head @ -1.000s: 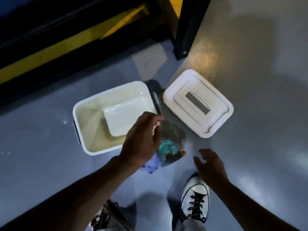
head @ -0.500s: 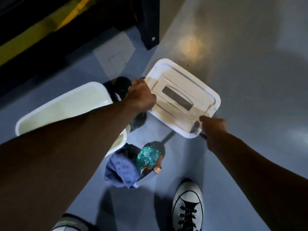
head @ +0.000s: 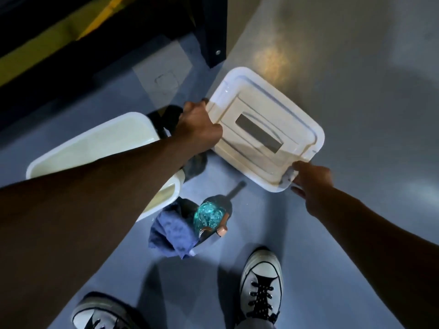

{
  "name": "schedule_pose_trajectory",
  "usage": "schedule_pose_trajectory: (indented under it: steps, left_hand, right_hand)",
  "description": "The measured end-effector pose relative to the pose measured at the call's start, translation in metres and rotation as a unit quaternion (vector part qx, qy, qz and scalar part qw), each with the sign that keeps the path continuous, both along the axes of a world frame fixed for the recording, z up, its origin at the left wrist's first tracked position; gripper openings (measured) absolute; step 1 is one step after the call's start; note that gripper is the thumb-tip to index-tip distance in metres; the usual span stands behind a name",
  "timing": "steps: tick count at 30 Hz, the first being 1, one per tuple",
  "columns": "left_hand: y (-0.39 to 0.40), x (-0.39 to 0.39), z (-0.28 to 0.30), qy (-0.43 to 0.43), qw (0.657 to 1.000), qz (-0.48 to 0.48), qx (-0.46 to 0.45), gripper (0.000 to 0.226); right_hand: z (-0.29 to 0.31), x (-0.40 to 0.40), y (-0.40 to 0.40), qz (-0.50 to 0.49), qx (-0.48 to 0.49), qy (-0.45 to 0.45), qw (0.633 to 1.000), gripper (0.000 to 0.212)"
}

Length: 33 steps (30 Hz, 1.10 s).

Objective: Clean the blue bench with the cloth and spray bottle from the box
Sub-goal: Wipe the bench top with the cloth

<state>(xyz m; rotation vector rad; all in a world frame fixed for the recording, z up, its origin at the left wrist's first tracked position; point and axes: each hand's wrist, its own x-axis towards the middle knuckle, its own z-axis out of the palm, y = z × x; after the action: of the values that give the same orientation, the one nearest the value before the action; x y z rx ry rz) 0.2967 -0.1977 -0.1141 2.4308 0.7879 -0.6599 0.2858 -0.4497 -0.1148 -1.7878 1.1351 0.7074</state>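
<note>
The white box lid [head: 266, 129] is held slightly off the floor between both hands. My left hand [head: 199, 129] grips its near-left edge and my right hand [head: 311, 181] grips its near-right corner. The open white box [head: 95, 148] sits on the floor to the left, partly hidden by my left forearm. On the floor between box and feet lie a crumpled blue cloth [head: 171, 231] and a teal spray bottle [head: 209, 217] with a pinkish trigger head, touching each other.
A black post [head: 213, 32] stands on the floor beyond the lid. A dark structure with a yellow stripe [head: 59, 36] runs along the upper left. My two white sneakers [head: 261, 286] are at the bottom. Grey floor extends to the right.
My left hand left the bottle and cloth on the floor. Both hands reached forward, took hold of the lid, and have lifted it a little.
</note>
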Motion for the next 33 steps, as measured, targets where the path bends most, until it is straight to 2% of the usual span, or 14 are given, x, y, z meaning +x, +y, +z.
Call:
schedule_pose_trajectory:
  steps: [3,7,9,11,15,19,24,33]
  left_hand:
    - [0.005,-0.002,0.033,-0.035,0.999,-0.014,0.007,0.044]
    - [0.03,-0.024,0.084,-0.081,0.993,0.079,-0.038,0.043]
    - [0.049,-0.042,0.104,-0.098,0.987,0.119,-0.031,0.039]
    - [0.069,-0.066,0.12,-0.098,0.985,0.14,-0.019,0.037]
    - [0.11,-0.114,0.142,-0.062,0.981,0.184,-0.012,0.037]
    - [0.141,-0.164,0.146,-0.026,0.969,0.246,0.0,0.034]
    - [0.17,-0.219,0.133,0.023,0.95,0.312,-0.008,0.035]
    - [0.182,-0.29,0.092,0.04,0.92,0.389,-0.006,0.035]
  right_hand:
    - [0.033,0.005,-0.002,0.024,-0.012,-0.029,0.999,0.003]
    - [0.084,0.01,0.009,0.078,-0.017,-0.066,0.995,0.005]
    - [0.104,0.011,0.022,0.096,-0.015,-0.069,0.993,0.027]
    - [0.119,0.009,0.041,0.116,-0.018,-0.076,0.99,0.039]
    - [0.135,-0.003,0.087,0.164,-0.024,-0.1,0.981,0.036]
    - [0.132,-0.022,0.128,0.223,-0.025,-0.113,0.968,0.031]
    - [0.117,-0.05,0.176,0.305,-0.023,-0.118,0.945,0.036]
    - [0.076,-0.083,0.221,0.422,-0.059,-0.158,0.891,0.037]
